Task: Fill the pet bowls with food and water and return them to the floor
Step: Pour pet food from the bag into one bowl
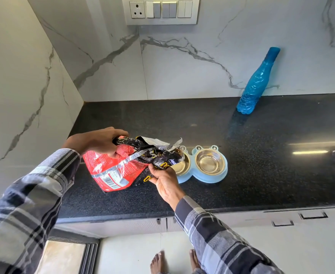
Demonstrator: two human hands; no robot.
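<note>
A red and black pet food bag (113,171) is tilted to the right, its torn silver mouth over the left steel bowl (182,167) of a light blue double feeder (221,175). My left hand (97,142) grips the bag's upper rear part. My right hand (165,181) pinches the bag near its mouth from below. The right steel bowl (210,161) looks empty. The bag hides most of the left bowl. A blue water bottle (256,84) stands capped at the back of the black counter (261,155).
The counter meets marble walls at the back and left. A switch panel (160,9) is on the back wall. Drawer fronts with handles (313,215) run below the counter edge. My bare feet (174,262) stand on a pale floor.
</note>
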